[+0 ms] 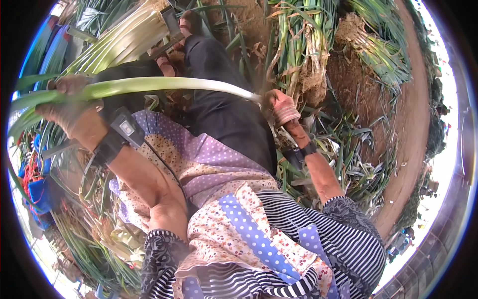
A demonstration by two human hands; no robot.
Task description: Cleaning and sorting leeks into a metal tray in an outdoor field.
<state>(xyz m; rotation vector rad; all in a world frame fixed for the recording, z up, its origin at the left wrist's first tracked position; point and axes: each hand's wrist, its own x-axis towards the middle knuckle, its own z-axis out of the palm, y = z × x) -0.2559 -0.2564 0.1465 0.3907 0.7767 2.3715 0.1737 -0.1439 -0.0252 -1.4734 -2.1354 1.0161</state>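
One long leek (175,83) stretches across the view above my lap, its white shank to the right and its green leaves to the left. My left hand (76,110) is wrapped around the green part; the hand is slightly blurred. At the root end, my right hand (282,107), in a red and white striped glove or wrap, has its fingers closed on the leek's tip. The fingers hide the roots. Beyond my left hand, a stack of clean leeks (123,41) lies against a metal frame (170,20).
Untrimmed leeks with roots (310,48) lie at the upper right, beside another bundle (377,48). Leaf scraps (347,153) cover the soil at my right. More leeks (93,246) lie at the lower left, near blue and red material (39,190).
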